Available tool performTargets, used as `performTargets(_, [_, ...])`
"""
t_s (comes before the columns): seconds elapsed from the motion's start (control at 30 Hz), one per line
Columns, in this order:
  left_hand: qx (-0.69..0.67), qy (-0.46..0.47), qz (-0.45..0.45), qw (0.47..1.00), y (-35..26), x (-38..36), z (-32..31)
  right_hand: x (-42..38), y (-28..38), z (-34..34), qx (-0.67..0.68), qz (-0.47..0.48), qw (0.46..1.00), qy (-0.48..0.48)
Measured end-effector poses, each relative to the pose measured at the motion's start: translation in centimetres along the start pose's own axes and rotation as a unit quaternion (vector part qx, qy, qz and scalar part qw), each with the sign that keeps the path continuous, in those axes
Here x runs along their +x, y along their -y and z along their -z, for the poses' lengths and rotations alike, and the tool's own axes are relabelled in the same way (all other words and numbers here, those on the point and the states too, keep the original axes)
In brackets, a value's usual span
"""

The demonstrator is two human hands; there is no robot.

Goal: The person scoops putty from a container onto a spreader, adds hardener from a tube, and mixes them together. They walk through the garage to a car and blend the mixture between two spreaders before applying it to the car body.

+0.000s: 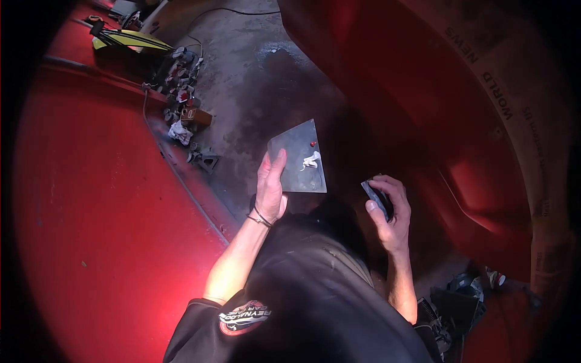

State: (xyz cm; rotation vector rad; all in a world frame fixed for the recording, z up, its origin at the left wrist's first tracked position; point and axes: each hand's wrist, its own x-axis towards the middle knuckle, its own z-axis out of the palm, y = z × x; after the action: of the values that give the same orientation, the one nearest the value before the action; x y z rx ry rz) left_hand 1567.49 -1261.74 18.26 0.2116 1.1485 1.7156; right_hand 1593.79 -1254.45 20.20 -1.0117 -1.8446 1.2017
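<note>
Flat plate (pixel 292 146) is positioned above the floor (pixel 239 115), carrying white paste (pixel 311 160) and a red dab (pixel 313 144) toward its right edge. The left hand (pixel 271 187) grips the left edge, thumb on the upper face. The plate appears thin, stiff and light; paste could make its right portion slippery, so the bare left edge offers the better hold. The right hand (pixel 394 212) pinches a thin dark piece (pixel 373 192) between thumb and fingers. Left-hand fingers beneath the plate are hidden. The dark piece is partly covered; its material and full outline cannot be determined.
</note>
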Motion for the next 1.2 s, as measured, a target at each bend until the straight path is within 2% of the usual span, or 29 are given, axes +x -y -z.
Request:
performTargets(0.07, [0.060,0.060,0.000,0.996,-1.4,3.2,0.9,1.2,2.3,-2.4,-0.108,0.047,0.993,-0.033])
performTargets(0.13, [0.106,0.113,0.024,0.988,-1.8,4.1,1.9,0.1,3.7,-4.3,-0.158,0.054,0.984,-0.067])
performTargets(0.27, [0.210,0.212,0.075,0.952,-2.2,10.1,3.4,0.7,4.0,-10.5,-0.220,-0.016,0.965,-0.141])
performTargets(0.33, [0.256,0.263,0.136,0.920,-3.4,11.9,4.5,1.2,4.2,-13.6,-0.292,-0.037,0.945,-0.142])
performTargets(0.4, [0.298,0.319,0.175,0.883,-4.4,14.0,5.3,1.7,4.7,-15.7,-0.295,-0.057,0.943,-0.145])
performTargets(0.57, [0.311,0.359,0.138,0.869,-6.9,14.5,6.2,2.1,7.1,-19.7,-0.320,-0.054,0.930,-0.172])
performTargets(0.7, [0.271,0.371,0.156,0.875,-7.9,14.0,9.1,2.2,9.1,-23.2,-0.353,-0.065,0.913,-0.192])
performTargets(0.87, [0.236,0.382,0.139,0.882,-10.7,12.6,12.4,2.2,12.3,-27.4,-0.376,-0.051,0.909,-0.174])
performTargets(1.0, [0.260,0.369,0.086,0.888,-11.7,11.9,14.6,1.9,13.4,-30.3,-0.382,-0.080,0.896,-0.214])
performTargets(1.2, [0.315,0.398,0.030,0.861,-14.8,10.4,16.3,2.1,14.7,-33.2,-0.380,-0.098,0.889,-0.236])
